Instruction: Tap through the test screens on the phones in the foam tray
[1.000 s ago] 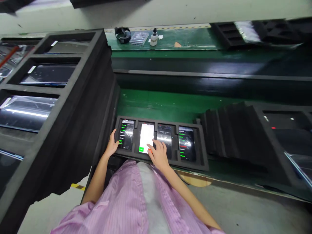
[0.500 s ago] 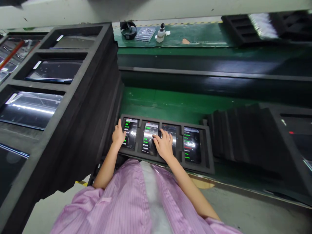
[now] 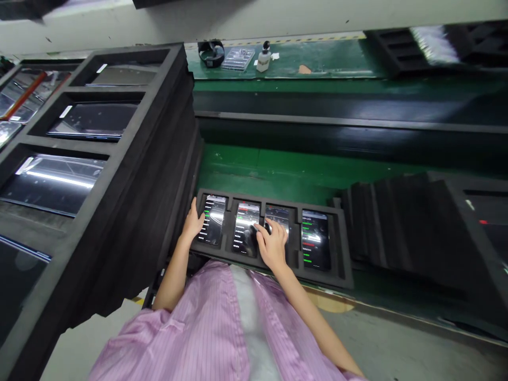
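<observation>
A black foam tray (image 3: 295,259) lies in front of me with several phones in its slots. At its left end, my left hand (image 3: 193,221) is open, its thumb at the left edge of the leftmost phone (image 3: 213,225), whose lit screen lists mostly white lines. My right hand (image 3: 273,244) has its fingers apart and holds nothing. One fingertip is at the right edge of the second phone (image 3: 245,233); contact is hard to tell. Beneath that hand, the third phone (image 3: 279,212) is partly hidden. The rightmost phone (image 3: 315,238) shows green lines and a red one.
Tall stacked foam trays (image 3: 146,174) with dark screens rise on my left. More foam trays (image 3: 400,217) are stacked at right. Beyond the green bench (image 3: 254,164), a shelf holds a small bottle (image 3: 263,59), a clear plastic box (image 3: 238,59) and a black ring-shaped item (image 3: 211,54).
On the two left phones, most of the green lines have become white. My right hand has shifted slightly right and down in view; my left hand stays at the leftmost phone.
</observation>
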Motion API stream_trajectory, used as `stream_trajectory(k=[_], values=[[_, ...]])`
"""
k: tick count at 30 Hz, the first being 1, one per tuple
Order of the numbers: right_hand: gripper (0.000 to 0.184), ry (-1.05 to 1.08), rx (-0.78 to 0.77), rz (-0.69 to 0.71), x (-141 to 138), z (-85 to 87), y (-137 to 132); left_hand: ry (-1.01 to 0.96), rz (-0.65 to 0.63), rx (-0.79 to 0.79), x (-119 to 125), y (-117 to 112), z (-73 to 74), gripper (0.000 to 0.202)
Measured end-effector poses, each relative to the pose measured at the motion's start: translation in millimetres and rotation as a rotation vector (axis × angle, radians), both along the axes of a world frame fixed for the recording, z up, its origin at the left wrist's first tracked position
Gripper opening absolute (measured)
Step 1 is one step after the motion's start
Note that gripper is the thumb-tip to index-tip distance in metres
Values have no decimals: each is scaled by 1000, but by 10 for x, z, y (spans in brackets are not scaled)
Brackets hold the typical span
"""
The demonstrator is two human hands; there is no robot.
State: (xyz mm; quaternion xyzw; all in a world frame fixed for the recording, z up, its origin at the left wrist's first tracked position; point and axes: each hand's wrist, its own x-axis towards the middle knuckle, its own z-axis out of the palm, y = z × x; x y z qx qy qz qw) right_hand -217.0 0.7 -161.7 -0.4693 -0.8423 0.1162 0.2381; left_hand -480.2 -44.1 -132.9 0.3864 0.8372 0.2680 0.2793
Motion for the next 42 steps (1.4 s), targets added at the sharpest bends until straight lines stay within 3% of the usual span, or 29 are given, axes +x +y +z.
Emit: stream_trajectory(k=[4,9,19,42], values=[[34,-3,-2,-1,87,-29,-128,-66,112,60,76,-196,-105,68],[33,-15,-2,3,91,-53,-149,-39,182,30,125,-187,-111,70],[34,-29,-22,9,84,-35,-140,-122,139,117,52,-221,-199,67],[34,-95,-24,100,70,49,-174,-155,30,180,15,-271,-214,77]])
